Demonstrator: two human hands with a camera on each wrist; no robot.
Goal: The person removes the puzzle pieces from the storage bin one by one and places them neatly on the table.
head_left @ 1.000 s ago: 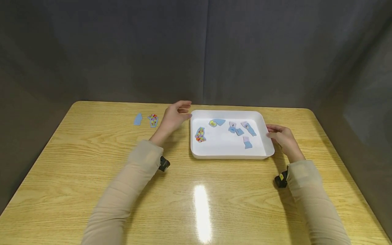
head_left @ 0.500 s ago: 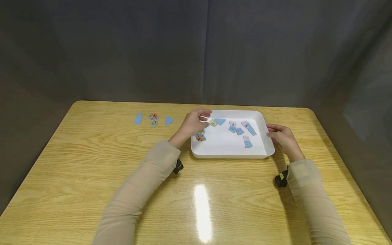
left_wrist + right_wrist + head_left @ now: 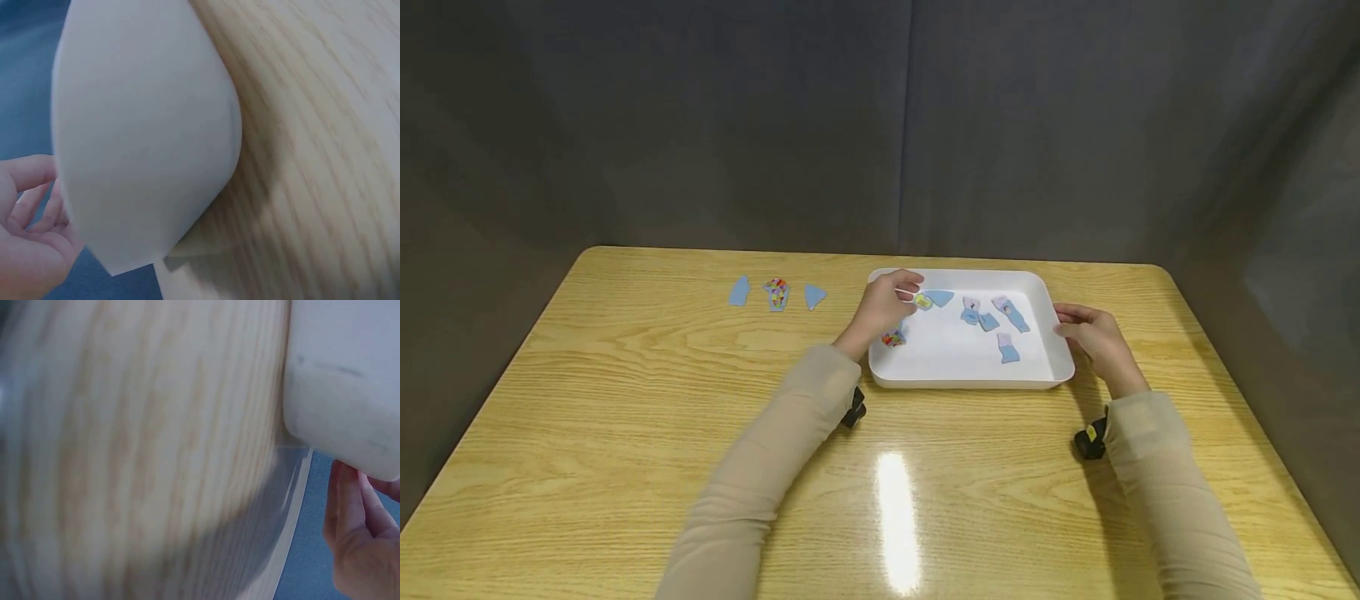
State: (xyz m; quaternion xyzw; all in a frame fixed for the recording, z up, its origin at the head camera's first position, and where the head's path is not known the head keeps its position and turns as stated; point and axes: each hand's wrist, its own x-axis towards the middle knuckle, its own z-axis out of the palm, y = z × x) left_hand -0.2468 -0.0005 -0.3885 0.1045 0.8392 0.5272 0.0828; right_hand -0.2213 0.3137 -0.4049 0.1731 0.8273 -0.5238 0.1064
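A white tray (image 3: 955, 371) holds several cut jigsaw pieces. My left hand (image 3: 880, 308) hovers over its left end, fingers loosely bent, nothing visible between them. Just beyond those fingertips lies a yellow-and-blue piece (image 3: 923, 302), touching or beside a plain blue piece (image 3: 939, 297). A multicoloured patchwork piece (image 3: 892, 338) is partly hidden below this hand. The left wrist view shows the left hand (image 3: 34, 231) past the tray wall (image 3: 144, 125). At the tray's right end, my right hand (image 3: 1097, 342) grips the rim; the right wrist view has its fingers (image 3: 350, 506) against the outer wall.
On the wooden table (image 3: 625, 400), left of the tray, lie a blue piece (image 3: 739, 291), a patchwork piece (image 3: 777, 294) and a triangular blue piece (image 3: 815, 296). More pieces, blue with pale lilac (image 3: 1008, 348), sit in the tray's right half. A dark curtain (image 3: 775, 125) stands behind.
My left hand has moved right, from beside the tray to over its left end, uncovering the triangular blue piece on the table. The right hand stays at the tray's rim.
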